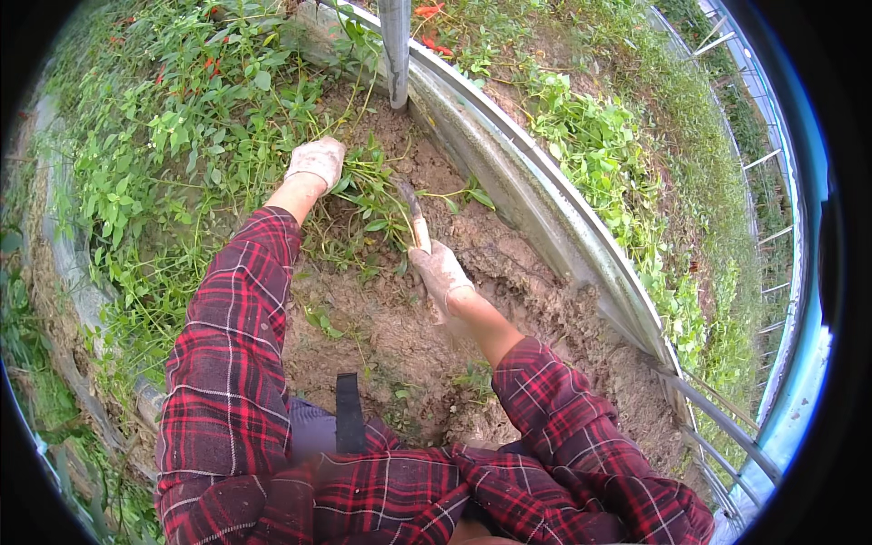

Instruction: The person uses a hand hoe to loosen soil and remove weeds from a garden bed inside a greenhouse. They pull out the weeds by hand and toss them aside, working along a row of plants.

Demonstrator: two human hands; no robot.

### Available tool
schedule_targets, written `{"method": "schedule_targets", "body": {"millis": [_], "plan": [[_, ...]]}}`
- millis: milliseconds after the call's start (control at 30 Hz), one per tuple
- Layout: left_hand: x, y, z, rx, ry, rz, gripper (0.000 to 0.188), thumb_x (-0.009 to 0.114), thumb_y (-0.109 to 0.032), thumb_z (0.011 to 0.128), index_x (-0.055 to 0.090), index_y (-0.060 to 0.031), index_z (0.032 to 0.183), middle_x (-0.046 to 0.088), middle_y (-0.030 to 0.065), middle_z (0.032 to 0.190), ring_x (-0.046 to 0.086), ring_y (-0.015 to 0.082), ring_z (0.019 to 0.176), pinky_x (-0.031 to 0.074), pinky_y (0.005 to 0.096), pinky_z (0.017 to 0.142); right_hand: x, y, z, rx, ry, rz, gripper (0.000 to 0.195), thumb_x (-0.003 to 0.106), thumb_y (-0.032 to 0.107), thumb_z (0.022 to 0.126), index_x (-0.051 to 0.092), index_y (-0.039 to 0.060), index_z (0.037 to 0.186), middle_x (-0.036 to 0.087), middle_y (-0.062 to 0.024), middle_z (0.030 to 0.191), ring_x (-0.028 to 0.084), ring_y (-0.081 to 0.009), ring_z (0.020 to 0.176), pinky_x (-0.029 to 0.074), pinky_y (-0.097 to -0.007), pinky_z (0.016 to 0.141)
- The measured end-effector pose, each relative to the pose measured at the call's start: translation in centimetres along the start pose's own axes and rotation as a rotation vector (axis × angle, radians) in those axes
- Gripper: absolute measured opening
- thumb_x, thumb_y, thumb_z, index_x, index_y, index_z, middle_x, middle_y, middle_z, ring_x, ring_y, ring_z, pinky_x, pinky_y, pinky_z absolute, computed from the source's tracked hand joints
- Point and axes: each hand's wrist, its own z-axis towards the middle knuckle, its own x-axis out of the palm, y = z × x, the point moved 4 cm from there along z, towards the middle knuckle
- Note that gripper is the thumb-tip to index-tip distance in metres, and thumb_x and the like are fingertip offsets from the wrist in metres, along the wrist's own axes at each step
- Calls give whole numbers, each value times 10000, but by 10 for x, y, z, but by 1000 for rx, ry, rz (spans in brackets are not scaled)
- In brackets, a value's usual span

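My left hand (318,162), in a dirt-stained light glove, is closed on the stems of green weeds (354,174) at the upper middle. My right hand (439,272), gloved the same way, grips the light wooden handle of a sickle (421,231). Its dark, curved blade points up and to the left, against the leafy stems to the right of my left hand. Brown soil (361,313) lies below both hands. The fingers of my left hand are mostly hidden from view.
A metal post (395,54) stands at the top, beside a long plastic-covered barrier (545,191) that curves down the right. Dense weeds (184,136) spread at the left. More plants (599,136) grow beyond the barrier. Metal bars (729,415) slant at the lower right.
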Motion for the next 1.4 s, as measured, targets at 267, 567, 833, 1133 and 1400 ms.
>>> {"method": "schedule_targets", "body": {"millis": [267,567,833,1133,1400], "plan": [[16,64,-87,27,-39,-342,439,599,23,742,567,-28,1177,634,212,1116,599,370,1069,488,398,909,-19,-7,-23,-24,25,413,147,558,146,909,498,47,998,547,-39,699,534,-146,499,516,-308,463],[85,180,-139,-297,-291,-376,549,662,41,682,559,-65,1210,638,201,1098,600,366,1048,488,402,897,4,28,19,-252,-63,-47,234,571,176,931,527,21,1100,547,-25,715,508,-113,506,440,-282,465],[137,132,-146,-121,-280,-783,393,545,-12,763,611,-79,1145,643,151,1102,599,307,1038,484,374,888,43,64,93,-320,-223,-422,289,554,243,917,509,12,1084,614,-222,805,600,-372,707,499,-440,701],[96,114,-169,36,-224,-442,557,491,101,716,572,-69,1240,606,184,1203,567,353,1124,448,412,980,81,73,134,-414,-290,-743,265,498,242,932,532,-3,1028,632,-257,882,621,-432,834,496,-471,720],[93,121,-181,108,-438,-378,477,608,41,639,610,-80,1100,628,158,1056,583,367,1021,480,419,890,53,7,56,-227,-149,-655,302,551,272,904,545,-18,991,622,-309,951,590,-480,938,477,-487,780]]}}
